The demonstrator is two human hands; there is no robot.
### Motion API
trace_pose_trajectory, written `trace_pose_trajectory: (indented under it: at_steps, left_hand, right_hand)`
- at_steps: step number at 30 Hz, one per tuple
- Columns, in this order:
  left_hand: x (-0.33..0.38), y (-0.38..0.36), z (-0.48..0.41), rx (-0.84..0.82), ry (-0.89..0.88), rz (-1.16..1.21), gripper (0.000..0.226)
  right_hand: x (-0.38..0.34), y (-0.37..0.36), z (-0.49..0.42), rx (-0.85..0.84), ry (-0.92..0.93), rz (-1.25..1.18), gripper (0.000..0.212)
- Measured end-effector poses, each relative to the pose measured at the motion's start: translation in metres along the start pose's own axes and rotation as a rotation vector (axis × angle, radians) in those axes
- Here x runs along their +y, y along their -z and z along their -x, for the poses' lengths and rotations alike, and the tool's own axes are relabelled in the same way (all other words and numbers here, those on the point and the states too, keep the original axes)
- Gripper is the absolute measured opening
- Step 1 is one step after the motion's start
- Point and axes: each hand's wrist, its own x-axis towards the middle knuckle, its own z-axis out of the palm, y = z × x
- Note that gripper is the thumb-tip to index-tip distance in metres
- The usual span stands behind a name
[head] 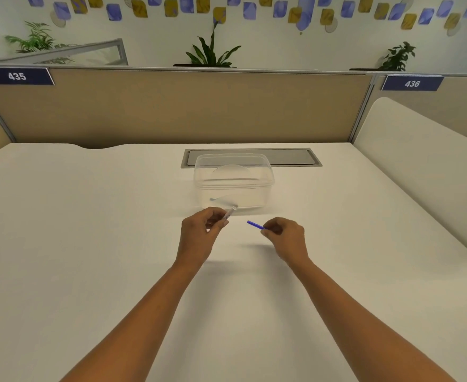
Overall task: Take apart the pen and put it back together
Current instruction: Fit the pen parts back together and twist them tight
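Observation:
The pen is in two pieces above the white desk. My left hand pinches the clear barrel, whose open end points up and to the right. My right hand pinches a thin blue refill, whose free end points left toward the barrel. A small gap separates the two pieces. The held ends of both are hidden inside my fingers.
A clear plastic container stands just behind my hands, with a small blurred item lying in it. Behind it a grey cable hatch is set into the desk. A tan partition closes the back, and a white side panel rises at the right.

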Motion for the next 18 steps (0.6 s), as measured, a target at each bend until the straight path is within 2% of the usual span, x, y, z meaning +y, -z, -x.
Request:
trace_pose_trajectory:
  at_steps: [4,7,18]
  left_hand:
    - [-0.002,0.000,-0.001,0.004,0.003,-0.039,0.011]
    - [-0.005,-0.001,-0.002,0.000,0.011,-0.061,0.011]
    - [-0.006,0.001,-0.004,0.002,0.012,-0.129,0.009]
  right_hand:
    - [-0.022,0.009,-0.003,-0.004,0.032,-0.244,0.010]
    - [-0.036,0.011,-0.003,-0.006,0.104,-0.330,0.012]
    - [-0.048,0.003,0.000,-0.014,0.247,-0.262,0.014]
